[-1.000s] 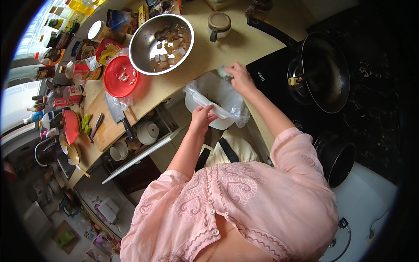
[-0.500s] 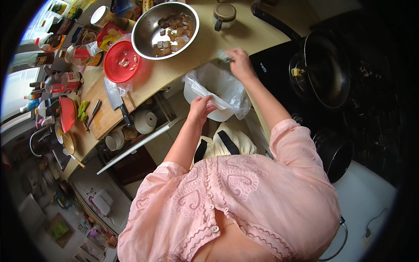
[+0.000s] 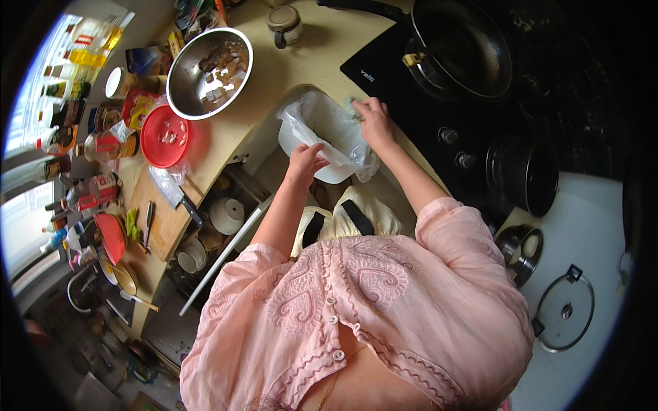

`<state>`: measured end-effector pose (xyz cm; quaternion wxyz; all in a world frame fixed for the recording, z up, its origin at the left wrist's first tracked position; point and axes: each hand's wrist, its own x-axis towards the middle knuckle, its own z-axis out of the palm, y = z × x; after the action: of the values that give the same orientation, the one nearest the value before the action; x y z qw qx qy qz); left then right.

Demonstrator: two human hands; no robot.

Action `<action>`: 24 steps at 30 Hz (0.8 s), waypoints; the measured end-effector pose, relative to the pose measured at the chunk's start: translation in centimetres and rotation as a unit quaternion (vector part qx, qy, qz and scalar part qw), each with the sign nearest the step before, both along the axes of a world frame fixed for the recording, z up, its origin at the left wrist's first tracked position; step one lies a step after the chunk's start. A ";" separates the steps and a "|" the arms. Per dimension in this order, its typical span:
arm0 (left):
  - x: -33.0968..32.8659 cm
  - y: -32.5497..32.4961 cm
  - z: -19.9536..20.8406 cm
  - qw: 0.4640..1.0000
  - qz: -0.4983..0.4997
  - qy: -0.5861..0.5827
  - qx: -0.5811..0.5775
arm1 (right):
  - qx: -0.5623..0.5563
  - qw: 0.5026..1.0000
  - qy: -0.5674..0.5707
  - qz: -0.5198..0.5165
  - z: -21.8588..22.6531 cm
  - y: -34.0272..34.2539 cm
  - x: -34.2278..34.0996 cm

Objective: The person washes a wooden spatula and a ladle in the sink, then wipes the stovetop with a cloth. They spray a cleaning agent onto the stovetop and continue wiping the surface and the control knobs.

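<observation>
Head view: one white bin [image 3: 334, 174] at inner corner of bench [image 3: 274, 77]. Left hand [image 3: 306, 163]: grip pinching rim of one clear plastic bag [image 3: 294, 115] lining bin. Right hand [image 3: 375, 126]: grip clasping one grey-green wad [image 3: 356, 109], blurred, just beside bag. Farther left: one steel bowl [image 3: 188, 77], one red basket [image 3: 153, 145], two knives [image 3: 164, 181].

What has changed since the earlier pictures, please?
The right hand, holding a pale wad, moved toward the person along the edge of the counter, beside the black hob. The left hand stays at the plastic bag lining the white bin; steel bowl and red basket are unmoved.
</observation>
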<state>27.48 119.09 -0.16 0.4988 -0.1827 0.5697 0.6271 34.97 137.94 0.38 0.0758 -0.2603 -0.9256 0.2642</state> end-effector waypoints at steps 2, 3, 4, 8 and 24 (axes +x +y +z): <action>-0.4 0.2 -0.3 1.000 -0.027 -0.001 0.015 | -0.018 0.998 0.061 0.005 -0.4 -0.1 0.4; -0.6 0.3 -0.4 0.999 -0.038 0.000 0.031 | -0.026 0.995 0.092 0.008 -0.6 0.0 0.5; -0.8 0.4 -0.3 0.998 -0.049 -0.001 0.030 | -0.016 0.994 0.104 -0.040 0.2 0.5 0.6; -1.1 0.4 -0.3 0.997 -0.063 -0.001 0.047 | 0.032 0.994 0.036 -0.102 0.3 0.3 2.3; 0.0 -1.4 -0.3 0.995 -0.078 -0.014 0.067 | 0.039 0.977 0.062 -0.201 -0.4 0.2 2.5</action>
<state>27.48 117.66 -0.48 0.5650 -0.1131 0.5320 0.6204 37.48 138.18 -0.03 0.1948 -0.4211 -0.8572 0.2233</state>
